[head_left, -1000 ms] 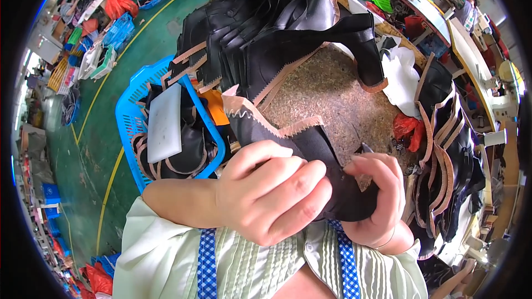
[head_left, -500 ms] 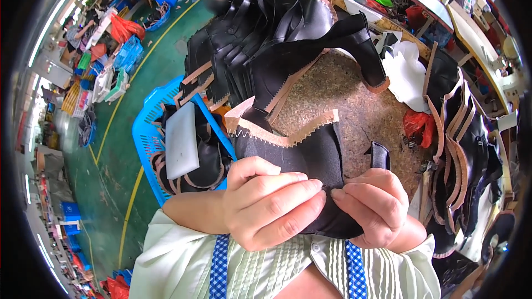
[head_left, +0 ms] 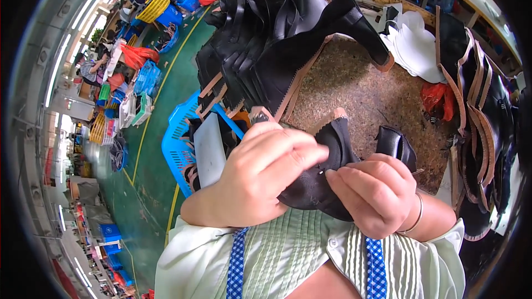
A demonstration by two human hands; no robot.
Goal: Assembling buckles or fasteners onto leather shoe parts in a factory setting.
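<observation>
A black leather shoe upper (head_left: pixel 311 192) with a tan zigzag-cut edge lies between my hands, close to my chest. My right hand (head_left: pixel 382 192) is closed in a pinch on its right part. My left hand (head_left: pixel 271 169) is bent over the left part with fingers pressed together. Whatever is between those fingertips is hidden. A tiny white spot (head_left: pixel 320 173) shows on the leather beside my right fingertips. Beyond my right hand, a curled black leather part (head_left: pixel 394 145) stands up; whether it belongs to the same upper I cannot tell.
Stacked black leather uppers (head_left: pixel 266 58) cover the far left of the speckled worktop (head_left: pixel 354 86). More uppers (head_left: pixel 479 116) hang along the right side. White cut pieces (head_left: pixel 414 47) and a red plastic bag (head_left: pixel 438 101) lie at far right. A blue basket (head_left: pixel 180 139) stands left, holding a white block (head_left: pixel 209 148).
My left fingertips have come away from the spot beside my right ones, moving up over the upper. The upper has tilted and folded; less tan edge shows. The whole view has shifted.
</observation>
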